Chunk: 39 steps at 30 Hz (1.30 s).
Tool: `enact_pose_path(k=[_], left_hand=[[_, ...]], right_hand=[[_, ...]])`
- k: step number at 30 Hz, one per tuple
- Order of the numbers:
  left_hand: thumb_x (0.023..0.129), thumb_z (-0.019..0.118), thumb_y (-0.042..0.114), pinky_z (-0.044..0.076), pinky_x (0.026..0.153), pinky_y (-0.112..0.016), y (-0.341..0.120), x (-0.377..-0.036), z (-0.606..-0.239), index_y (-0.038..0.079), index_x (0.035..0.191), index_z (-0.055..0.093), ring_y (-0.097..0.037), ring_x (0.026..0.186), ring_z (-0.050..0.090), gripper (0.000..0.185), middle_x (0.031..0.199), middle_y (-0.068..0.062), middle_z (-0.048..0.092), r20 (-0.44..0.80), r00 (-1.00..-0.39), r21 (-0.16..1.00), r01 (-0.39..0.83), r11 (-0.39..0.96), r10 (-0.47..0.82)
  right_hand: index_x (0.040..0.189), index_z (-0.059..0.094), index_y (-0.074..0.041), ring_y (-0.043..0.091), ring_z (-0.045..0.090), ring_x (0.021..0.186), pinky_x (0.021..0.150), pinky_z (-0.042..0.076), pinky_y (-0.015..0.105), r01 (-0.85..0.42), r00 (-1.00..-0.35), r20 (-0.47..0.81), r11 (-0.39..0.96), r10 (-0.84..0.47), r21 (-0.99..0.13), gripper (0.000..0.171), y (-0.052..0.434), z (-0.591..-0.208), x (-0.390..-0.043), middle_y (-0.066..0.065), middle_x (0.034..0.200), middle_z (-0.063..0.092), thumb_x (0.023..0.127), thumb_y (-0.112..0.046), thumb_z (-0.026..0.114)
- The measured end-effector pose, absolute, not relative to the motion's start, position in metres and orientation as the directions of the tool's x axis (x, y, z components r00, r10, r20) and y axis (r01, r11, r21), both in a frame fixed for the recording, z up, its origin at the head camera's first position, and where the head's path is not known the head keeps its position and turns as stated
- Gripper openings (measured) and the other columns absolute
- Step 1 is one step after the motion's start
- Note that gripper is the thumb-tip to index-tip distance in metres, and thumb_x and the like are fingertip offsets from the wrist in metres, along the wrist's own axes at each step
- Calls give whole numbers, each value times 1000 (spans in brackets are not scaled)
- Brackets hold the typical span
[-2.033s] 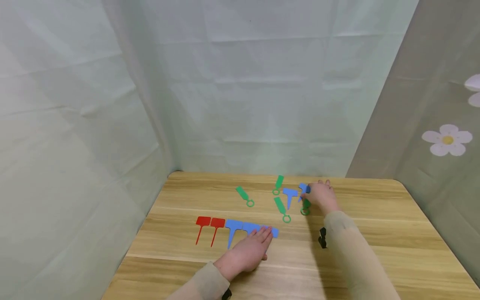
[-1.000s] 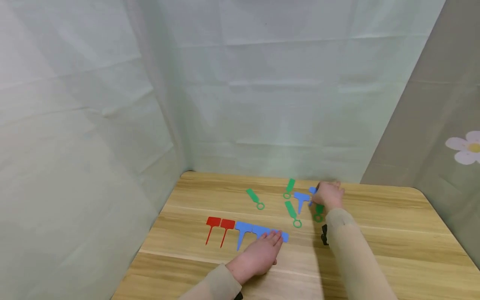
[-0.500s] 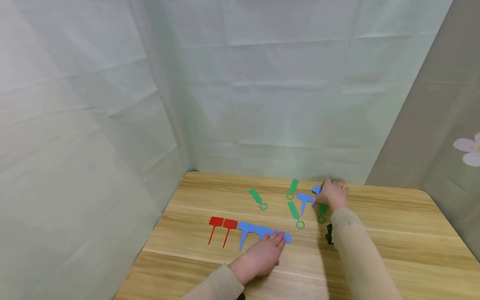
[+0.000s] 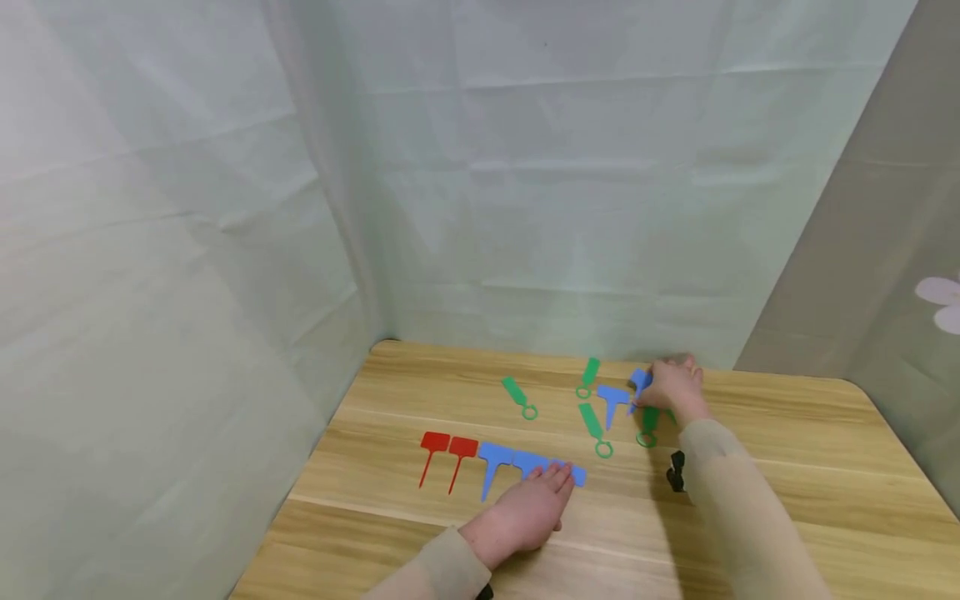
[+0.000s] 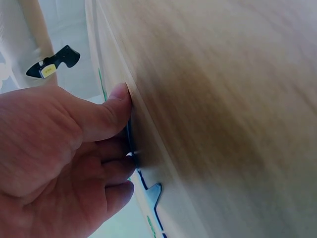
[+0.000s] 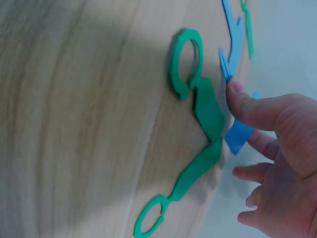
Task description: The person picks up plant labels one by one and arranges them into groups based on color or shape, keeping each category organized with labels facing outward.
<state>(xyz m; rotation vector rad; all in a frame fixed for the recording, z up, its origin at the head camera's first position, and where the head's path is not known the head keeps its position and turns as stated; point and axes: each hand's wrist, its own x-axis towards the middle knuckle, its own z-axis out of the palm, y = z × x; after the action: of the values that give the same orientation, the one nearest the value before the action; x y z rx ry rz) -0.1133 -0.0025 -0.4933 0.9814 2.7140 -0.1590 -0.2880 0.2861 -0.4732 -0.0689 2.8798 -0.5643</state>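
Note:
At the back right of the table my right hand (image 4: 678, 387) pinches a blue T-shaped plant label (image 4: 640, 382) between thumb and fingers. The right wrist view shows this label (image 6: 239, 135) behind the thumb, close to two green ring-ended tags (image 6: 210, 111). Another blue T-shaped label (image 4: 613, 395) lies just left of it. My left hand (image 4: 528, 512) rests with extended fingers on the right part of a row of blue labels (image 4: 495, 454), partly covering them. Left of these, two red labels (image 4: 462, 447) continue the row, stems toward me.
More green ring-ended tags lie farther back: one at the left (image 4: 514, 390), one near the back edge (image 4: 591, 371) and one in the middle (image 4: 592, 421). The wooden table (image 4: 360, 467) meets a pale cloth wall (image 4: 555, 250) behind and at the left.
The head view has turned left, so everything shifts right in it. My right hand has drawn slightly right, showing more of the pinched blue label. My left hand stays on the row.

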Motion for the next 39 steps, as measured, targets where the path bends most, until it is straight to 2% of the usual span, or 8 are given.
enact_pose_path(k=[9,17,20,23,26,30,34,39], left_hand=[[107,66,29,29,128,-33,-1,-116,-494,10,164,44,-17,159,31,64,173,-3,34,-275,-743,11,632,775,610],[106,68,30,30,127,-32,-1,-115,-491,10,163,47,-16,158,33,64,171,-3,37,-265,-746,-12,636,771,611],[106,68,30,30,127,-33,-2,-115,-492,9,163,47,-17,158,33,64,172,-4,37,-263,-745,-6,637,771,613],[106,68,29,30,127,-33,-3,-115,-495,8,163,46,-19,158,32,64,172,-5,36,-256,-742,0,641,767,620],[107,67,29,30,127,-34,-5,-114,-497,8,163,46,-20,159,32,64,172,-5,36,-249,-737,5,648,762,628],[108,64,29,29,128,-35,-7,-113,-499,8,164,44,-19,159,30,63,173,-5,33,-252,-735,13,648,762,629],[109,63,29,27,128,-35,-8,-113,-500,8,165,42,-19,160,28,63,174,-5,31,-261,-735,19,644,765,626],[109,63,29,27,128,-35,-10,-113,-501,8,165,42,-20,160,28,64,174,-6,31,-257,-730,27,649,760,633]], right_hand=[[109,73,0,73,-10,148,117,-3,84,-49,-971,-171,841,-167,-539,17,308,-464,-284,39,141,57,102,-16,71],[124,67,6,73,-10,147,116,-2,83,-102,-942,-184,763,-280,-639,31,325,-450,-273,40,151,49,112,-21,58],[121,65,4,69,12,150,118,18,80,-142,-936,-145,718,-322,-681,32,330,-450,-270,37,140,57,113,-26,55],[110,62,-1,50,51,122,97,46,58,-176,-926,-116,682,-360,-710,33,333,-453,-265,23,112,62,115,-32,51],[107,58,-4,35,48,95,78,39,45,-193,-910,-114,651,-399,-734,36,333,-456,-258,16,100,54,116,-36,46],[122,59,5,47,50,121,95,45,59,-195,-908,-112,645,-403,-739,48,331,-457,-249,30,129,55,117,-39,42],[148,50,13,62,29,148,116,30,75,-202,-909,-104,645,-404,-737,60,328,-457,-240,39,161,35,117,-38,41],[126,64,2,61,20,153,119,24,77,-217,-910,-73,618,-409,-756,38,322,-456,-230,35,164,34,116,-31,48]])
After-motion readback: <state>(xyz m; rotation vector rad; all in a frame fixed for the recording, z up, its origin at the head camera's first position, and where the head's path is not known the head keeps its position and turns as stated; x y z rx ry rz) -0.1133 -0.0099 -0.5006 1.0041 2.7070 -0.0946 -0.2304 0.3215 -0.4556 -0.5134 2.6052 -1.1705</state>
